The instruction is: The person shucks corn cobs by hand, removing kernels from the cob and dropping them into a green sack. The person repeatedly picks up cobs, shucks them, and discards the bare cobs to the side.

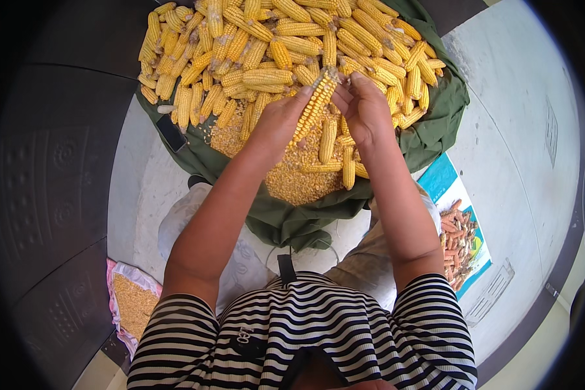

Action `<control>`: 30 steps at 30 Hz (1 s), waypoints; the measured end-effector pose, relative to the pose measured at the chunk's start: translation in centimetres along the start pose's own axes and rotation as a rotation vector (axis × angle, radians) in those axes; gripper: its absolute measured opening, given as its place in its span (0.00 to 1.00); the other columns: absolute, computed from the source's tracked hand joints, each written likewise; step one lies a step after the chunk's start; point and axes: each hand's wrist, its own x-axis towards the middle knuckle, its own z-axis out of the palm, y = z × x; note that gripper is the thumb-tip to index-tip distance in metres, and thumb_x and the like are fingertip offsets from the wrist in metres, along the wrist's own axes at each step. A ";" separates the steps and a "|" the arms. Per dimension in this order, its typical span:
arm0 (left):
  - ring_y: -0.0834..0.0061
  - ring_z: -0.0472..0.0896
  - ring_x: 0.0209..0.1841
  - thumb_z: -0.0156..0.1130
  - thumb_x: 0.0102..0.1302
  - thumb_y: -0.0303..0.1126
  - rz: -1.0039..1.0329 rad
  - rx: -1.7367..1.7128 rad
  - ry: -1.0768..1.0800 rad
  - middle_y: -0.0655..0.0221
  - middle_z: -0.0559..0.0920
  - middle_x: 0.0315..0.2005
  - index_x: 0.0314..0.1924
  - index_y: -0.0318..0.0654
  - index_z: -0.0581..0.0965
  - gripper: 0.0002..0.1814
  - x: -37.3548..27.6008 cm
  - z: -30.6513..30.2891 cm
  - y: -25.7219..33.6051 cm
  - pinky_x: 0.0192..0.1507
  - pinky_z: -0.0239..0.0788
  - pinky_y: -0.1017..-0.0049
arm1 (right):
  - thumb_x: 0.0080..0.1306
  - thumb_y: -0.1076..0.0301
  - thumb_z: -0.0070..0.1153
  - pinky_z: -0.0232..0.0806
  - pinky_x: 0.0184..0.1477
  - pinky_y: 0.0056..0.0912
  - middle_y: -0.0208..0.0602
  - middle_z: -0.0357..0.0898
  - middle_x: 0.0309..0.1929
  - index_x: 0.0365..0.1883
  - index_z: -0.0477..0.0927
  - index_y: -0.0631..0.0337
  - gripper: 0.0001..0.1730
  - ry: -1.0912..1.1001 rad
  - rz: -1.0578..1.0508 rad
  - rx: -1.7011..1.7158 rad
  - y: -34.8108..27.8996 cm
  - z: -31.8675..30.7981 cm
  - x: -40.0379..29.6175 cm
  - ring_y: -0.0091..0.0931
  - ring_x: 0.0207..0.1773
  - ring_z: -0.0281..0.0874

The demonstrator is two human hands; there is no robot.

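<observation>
My left hand (pixel 279 121) grips a yellow corn cob (pixel 316 106), thumb along its upper side. Gaps run between the kernel rows on this cob, and dry silk clings to its far tip. Close beside that tip is my right hand (pixel 370 109), its thumb and fingers curled near each other. Whether a small scrap is pinched there, I cannot tell. Beneath both hands lies a heap of loose kernels (pixel 302 187) with several cobs on it. A large pile of unshelled corn cobs (pixel 268 78) spreads beyond, all on a dark green cloth (pixel 292 219).
A black phone (pixel 171 133) lies on the cloth's left edge. To the right, bare reddish cobs (pixel 456 243) rest on a printed teal-and-white sack (pixel 438 175). At lower left stands a pink-edged bag (pixel 122 336) of kernels (pixel 132 302). Dark panels (pixel 53 161) line the left side.
</observation>
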 end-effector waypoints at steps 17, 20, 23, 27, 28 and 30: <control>0.82 0.77 0.32 0.47 0.78 0.48 0.169 0.154 -0.131 0.70 0.79 0.36 0.53 0.32 0.76 0.24 0.3 -0.1 -0.1 0.33 0.72 0.79 | 0.68 0.74 0.60 0.73 0.45 0.22 0.32 0.82 0.44 0.52 0.78 0.66 0.15 -0.162 0.008 -0.149 0.6 1.1 -2.8 0.20 0.44 0.78; 0.81 0.76 0.33 0.46 0.78 0.49 0.174 0.144 -0.126 0.68 0.78 0.37 0.53 0.32 0.76 0.25 0.1 0.2 -0.2 0.32 0.72 0.79 | 0.67 0.74 0.61 0.72 0.44 0.21 0.32 0.81 0.42 0.52 0.78 0.68 0.16 -0.190 0.012 -0.141 0.7 1.3 -3.2 0.20 0.41 0.77; 0.81 0.77 0.33 0.46 0.78 0.49 0.191 0.146 -0.109 0.67 0.78 0.38 0.52 0.31 0.77 0.26 -0.1 0.3 -0.2 0.31 0.72 0.79 | 0.65 0.75 0.62 0.70 0.42 0.21 0.32 0.81 0.39 0.53 0.77 0.69 0.18 -0.223 -0.022 -0.183 1.0 1.0 -3.3 0.19 0.38 0.76; 0.79 0.78 0.31 0.45 0.78 0.50 0.187 0.149 -0.077 0.66 0.80 0.35 0.48 0.30 0.78 0.27 0.1 0.1 -0.8 0.29 0.73 0.78 | 0.64 0.76 0.63 0.69 0.40 0.21 0.31 0.80 0.36 0.54 0.77 0.71 0.20 -0.212 -0.046 -0.199 1.1 1.4 -3.8 0.18 0.36 0.75; 0.78 0.78 0.31 0.45 0.78 0.50 0.180 0.151 -0.071 0.66 0.80 0.35 0.47 0.30 0.78 0.27 0.2 0.0 -0.9 0.29 0.73 0.78 | 0.64 0.76 0.63 0.69 0.41 0.21 0.31 0.80 0.36 0.54 0.77 0.71 0.20 -0.207 -0.046 -0.192 1.1 1.5 -3.9 0.18 0.36 0.75; 0.78 0.79 0.30 0.45 0.78 0.49 0.196 0.171 -0.038 0.65 0.80 0.33 0.45 0.30 0.78 0.26 0.0 0.1 -0.9 0.28 0.73 0.77 | 0.64 0.77 0.63 0.69 0.41 0.20 0.31 0.80 0.36 0.55 0.77 0.71 0.20 -0.196 -0.048 -0.179 1.2 1.6 -4.1 0.18 0.37 0.75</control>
